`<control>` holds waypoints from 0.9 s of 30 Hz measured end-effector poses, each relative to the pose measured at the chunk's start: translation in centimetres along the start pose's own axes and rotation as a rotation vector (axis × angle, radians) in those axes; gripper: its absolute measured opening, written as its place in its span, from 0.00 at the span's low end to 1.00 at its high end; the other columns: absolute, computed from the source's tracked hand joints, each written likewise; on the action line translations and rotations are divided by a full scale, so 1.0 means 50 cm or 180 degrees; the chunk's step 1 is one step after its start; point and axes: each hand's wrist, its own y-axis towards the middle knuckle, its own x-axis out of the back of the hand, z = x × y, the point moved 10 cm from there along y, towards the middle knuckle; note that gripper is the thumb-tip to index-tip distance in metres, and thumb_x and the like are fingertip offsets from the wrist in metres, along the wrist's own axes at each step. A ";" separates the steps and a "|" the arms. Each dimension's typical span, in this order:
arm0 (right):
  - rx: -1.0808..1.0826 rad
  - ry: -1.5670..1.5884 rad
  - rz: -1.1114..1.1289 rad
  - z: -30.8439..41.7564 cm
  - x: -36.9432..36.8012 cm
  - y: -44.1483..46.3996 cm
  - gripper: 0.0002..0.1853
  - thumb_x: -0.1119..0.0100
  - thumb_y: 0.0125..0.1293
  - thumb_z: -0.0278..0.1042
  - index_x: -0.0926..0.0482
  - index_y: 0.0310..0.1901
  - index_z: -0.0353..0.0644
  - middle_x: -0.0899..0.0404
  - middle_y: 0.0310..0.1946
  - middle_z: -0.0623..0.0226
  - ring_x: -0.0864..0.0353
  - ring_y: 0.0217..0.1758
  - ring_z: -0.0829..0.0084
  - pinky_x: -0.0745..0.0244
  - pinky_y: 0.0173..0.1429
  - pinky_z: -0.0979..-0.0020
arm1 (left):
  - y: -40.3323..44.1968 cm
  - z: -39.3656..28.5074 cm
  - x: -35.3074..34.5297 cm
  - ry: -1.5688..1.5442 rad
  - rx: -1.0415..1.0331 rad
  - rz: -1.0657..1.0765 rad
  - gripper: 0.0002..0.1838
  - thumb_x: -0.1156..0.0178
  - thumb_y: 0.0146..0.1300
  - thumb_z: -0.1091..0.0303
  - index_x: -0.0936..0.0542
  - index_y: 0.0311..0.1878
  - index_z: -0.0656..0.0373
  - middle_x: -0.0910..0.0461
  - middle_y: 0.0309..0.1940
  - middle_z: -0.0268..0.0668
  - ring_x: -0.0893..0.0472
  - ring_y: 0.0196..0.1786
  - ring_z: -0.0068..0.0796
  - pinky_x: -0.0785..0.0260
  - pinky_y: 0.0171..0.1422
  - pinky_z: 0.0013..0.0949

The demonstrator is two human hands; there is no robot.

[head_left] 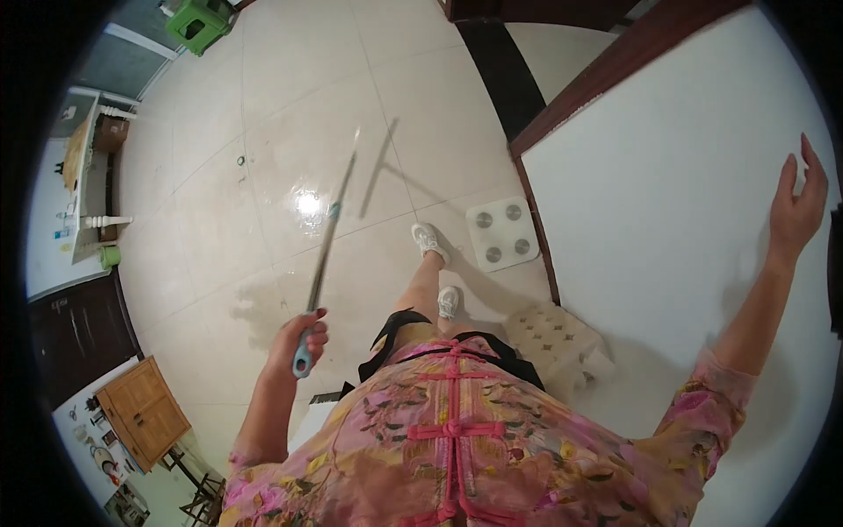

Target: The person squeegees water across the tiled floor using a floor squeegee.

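My left hand (297,342) is wrapped round the pale blue grip of a long metal pole (323,255). The pole slants up and away over the tiled floor, narrowing to a thin bright end. Its shadow on the tiles has a T shape, but I cannot make out what kind of head the pole carries. My right hand (799,202) is raised at the far right in front of the white wall, fingers apart and holding nothing. Whether it touches the wall I cannot tell.
A white bathroom scale (503,234) lies by the wall, near my shoes (430,241). Behind it is a patterned mat (562,342). Wet-looking patches mark the floor (263,307). A green stool (198,25), a white-legged table (88,176) and a wooden cabinet (145,413) stand leftward.
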 end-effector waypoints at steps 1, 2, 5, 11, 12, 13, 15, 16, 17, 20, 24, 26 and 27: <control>0.0196 -0.0319 -0.0016 -0.003 -0.021 0.014 0.14 0.56 0.61 0.38 0.31 0.49 0.52 0.29 0.45 0.70 0.30 0.45 0.72 0.34 0.47 0.75 | 0.038 -0.010 -0.048 -0.0249 0.0134 0.0304 0.12 0.51 0.56 0.68 0.36 0.41 0.64 0.39 0.19 0.30 0.40 0.17 0.15 0.46 0.15 0.15; 0.0391 -0.0647 -0.0030 -0.007 -0.045 0.029 0.14 0.56 0.60 0.38 0.31 0.49 0.52 0.29 0.46 0.70 0.30 0.45 0.71 0.35 0.49 0.74 | 0.081 -0.028 -0.099 -0.0494 0.0275 0.0611 0.13 0.51 0.57 0.66 0.36 0.41 0.64 0.39 0.19 0.30 0.40 0.17 0.15 0.45 0.15 0.15; 0.0733 -0.1239 0.0217 -0.045 -0.114 0.063 0.16 0.56 0.59 0.35 0.32 0.50 0.50 0.31 0.49 0.68 0.33 0.51 0.70 0.37 0.53 0.71 | 0.224 -0.092 -0.243 -0.1257 0.0757 0.1345 0.14 0.53 0.59 0.64 0.35 0.40 0.67 0.37 0.19 0.32 0.38 0.17 0.16 0.42 0.15 0.16; 0.0298 -0.1478 0.0268 -0.056 -0.192 0.108 0.12 0.59 0.58 0.36 0.29 0.38 0.41 0.32 0.44 0.57 0.36 0.48 0.55 0.45 0.51 0.54 | 0.488 -0.167 -0.472 -0.1583 0.1263 0.1614 0.15 0.54 0.58 0.67 0.35 0.40 0.71 0.35 0.20 0.34 0.36 0.16 0.18 0.39 0.16 0.16; 0.0544 -0.1484 0.0191 -0.040 -0.192 0.101 0.11 0.59 0.57 0.34 0.29 0.38 0.41 0.32 0.44 0.57 0.36 0.49 0.55 0.46 0.52 0.54 | 0.525 -0.176 -0.495 -0.1644 0.1365 0.1583 0.14 0.53 0.58 0.68 0.35 0.40 0.72 0.35 0.20 0.34 0.36 0.16 0.18 0.39 0.17 0.16; 0.0788 -0.1493 0.0094 -0.020 -0.189 0.099 0.11 0.59 0.56 0.32 0.28 0.38 0.42 0.32 0.44 0.57 0.37 0.50 0.55 0.46 0.53 0.54 | 0.551 -0.188 -0.507 -0.1670 0.1400 0.1493 0.15 0.53 0.57 0.68 0.36 0.40 0.73 0.36 0.19 0.33 0.36 0.16 0.18 0.38 0.17 0.16; 0.0254 -0.2058 0.0661 -0.022 -0.223 0.121 0.12 0.59 0.55 0.29 0.27 0.39 0.43 0.32 0.45 0.57 0.38 0.53 0.55 0.48 0.55 0.53 | 0.595 -0.226 -0.512 -0.1672 0.1402 0.1855 0.16 0.54 0.58 0.69 0.37 0.42 0.75 0.35 0.20 0.33 0.35 0.18 0.18 0.38 0.18 0.16; -0.0545 -0.2589 0.1329 -0.031 -0.240 0.133 0.12 0.59 0.54 0.28 0.27 0.39 0.44 0.32 0.45 0.57 0.39 0.54 0.55 0.50 0.56 0.53 | 0.602 -0.245 -0.507 -0.1638 0.1358 0.1899 0.16 0.55 0.58 0.69 0.37 0.42 0.75 0.35 0.21 0.33 0.35 0.18 0.18 0.38 0.18 0.16; -0.0980 -0.2841 0.1631 -0.048 -0.242 0.127 0.13 0.59 0.54 0.28 0.27 0.40 0.45 0.32 0.45 0.57 0.39 0.55 0.55 0.50 0.57 0.53 | 0.596 -0.261 -0.504 -0.1690 0.1430 0.1954 0.17 0.55 0.58 0.69 0.37 0.44 0.76 0.35 0.22 0.34 0.35 0.19 0.19 0.38 0.19 0.17; -0.1416 -0.3168 0.1998 -0.069 -0.243 0.114 0.14 0.59 0.53 0.28 0.27 0.41 0.46 0.32 0.47 0.56 0.41 0.57 0.55 0.52 0.58 0.53 | 0.581 -0.294 -0.472 -0.1628 0.1318 0.1721 0.17 0.56 0.58 0.69 0.38 0.44 0.76 0.35 0.22 0.35 0.34 0.19 0.20 0.38 0.19 0.18; -0.1245 -0.3210 0.2134 -0.069 -0.242 0.110 0.15 0.58 0.52 0.28 0.27 0.41 0.45 0.34 0.49 0.56 0.43 0.58 0.54 0.53 0.59 0.54 | 0.543 -0.338 -0.401 -0.1327 0.0985 0.1594 0.17 0.54 0.59 0.68 0.38 0.46 0.72 0.35 0.22 0.34 0.34 0.19 0.18 0.39 0.19 0.18; -0.1168 -0.3158 0.2191 -0.073 -0.239 0.109 0.15 0.58 0.51 0.28 0.27 0.41 0.45 0.34 0.50 0.57 0.44 0.58 0.54 0.53 0.59 0.55 | 0.532 -0.379 -0.345 -0.0994 0.0540 0.1327 0.17 0.54 0.58 0.68 0.37 0.46 0.71 0.35 0.22 0.34 0.34 0.19 0.18 0.39 0.19 0.17; -0.1144 -0.3139 0.2217 -0.077 -0.238 0.107 0.16 0.58 0.50 0.28 0.27 0.41 0.46 0.34 0.50 0.57 0.44 0.59 0.54 0.54 0.60 0.55 | 0.525 -0.398 -0.318 -0.1007 0.0411 0.1058 0.16 0.53 0.58 0.69 0.37 0.46 0.71 0.35 0.20 0.33 0.35 0.18 0.18 0.40 0.18 0.17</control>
